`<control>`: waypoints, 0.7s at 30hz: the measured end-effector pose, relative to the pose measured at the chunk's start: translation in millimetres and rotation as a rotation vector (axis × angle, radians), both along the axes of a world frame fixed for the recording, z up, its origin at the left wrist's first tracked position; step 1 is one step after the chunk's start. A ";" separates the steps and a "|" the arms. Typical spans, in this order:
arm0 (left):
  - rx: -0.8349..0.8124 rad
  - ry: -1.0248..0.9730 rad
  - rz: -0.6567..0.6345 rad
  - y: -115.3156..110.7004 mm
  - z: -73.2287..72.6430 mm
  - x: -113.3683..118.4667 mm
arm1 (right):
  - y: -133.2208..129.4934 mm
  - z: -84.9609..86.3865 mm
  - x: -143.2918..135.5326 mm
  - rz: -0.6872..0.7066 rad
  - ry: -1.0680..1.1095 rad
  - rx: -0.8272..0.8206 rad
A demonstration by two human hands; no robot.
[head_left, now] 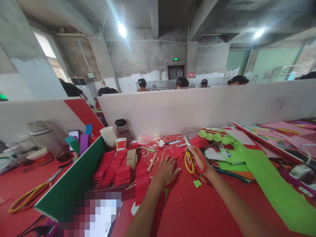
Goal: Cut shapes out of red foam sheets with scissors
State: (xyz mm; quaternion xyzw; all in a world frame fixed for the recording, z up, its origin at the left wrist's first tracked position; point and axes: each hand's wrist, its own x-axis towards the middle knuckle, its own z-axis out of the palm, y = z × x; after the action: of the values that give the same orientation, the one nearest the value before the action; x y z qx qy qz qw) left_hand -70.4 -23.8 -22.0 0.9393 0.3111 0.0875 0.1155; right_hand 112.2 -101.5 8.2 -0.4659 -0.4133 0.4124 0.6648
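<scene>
My left hand point(167, 171) lies flat on the red table point(182, 210), palm down with its fingers stretched forward. Red paper scraps point(176, 152) are just beyond its fingertips. To its right, my right hand point(197, 159) grips a pair of scissors point(188, 143) with one yellow and one red handle loop, the blades pointing up and away. Small green paper scraps point(197, 183) are on the table below the scissors. A pinkish stick point(151, 162) rests left of my left hand, and a folded red paper strip point(142, 179) is beside it.
Stacked red paper pieces point(115, 168) sit at the left, by a green divider board point(74, 177). Cups point(120, 144) and a bottle point(122, 129) stand behind. Green paper point(274, 187) spreads along the right. A white partition point(172, 110) crosses the back; people are beyond it.
</scene>
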 end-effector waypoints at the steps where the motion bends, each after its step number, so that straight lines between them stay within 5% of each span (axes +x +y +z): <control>1: 0.010 -0.002 -0.003 0.9 -1.5 0.0 | 0.1 -0.4 -0.9 0.004 -0.003 -0.001; 8: 0.058 -0.198 0.041 10.2 -9.2 3.4 | -1.1 3.9 -4.6 -0.055 -0.136 0.020; 15: 0.143 -0.612 0.142 11.8 10.5 -1.6 | 4.0 -2.6 3.4 -0.102 -0.050 0.011; 21: 0.337 -0.628 -0.100 4.0 19.8 -8.9 | 8.0 -13.1 5.7 -0.014 0.130 0.026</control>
State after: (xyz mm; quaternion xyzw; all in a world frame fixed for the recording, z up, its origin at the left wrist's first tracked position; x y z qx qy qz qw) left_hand -79.3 -19.8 -2.2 0.8864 0.1953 0.4163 0.0531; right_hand 117.9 -93.5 -4.9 -0.4323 -0.3714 0.4315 0.6993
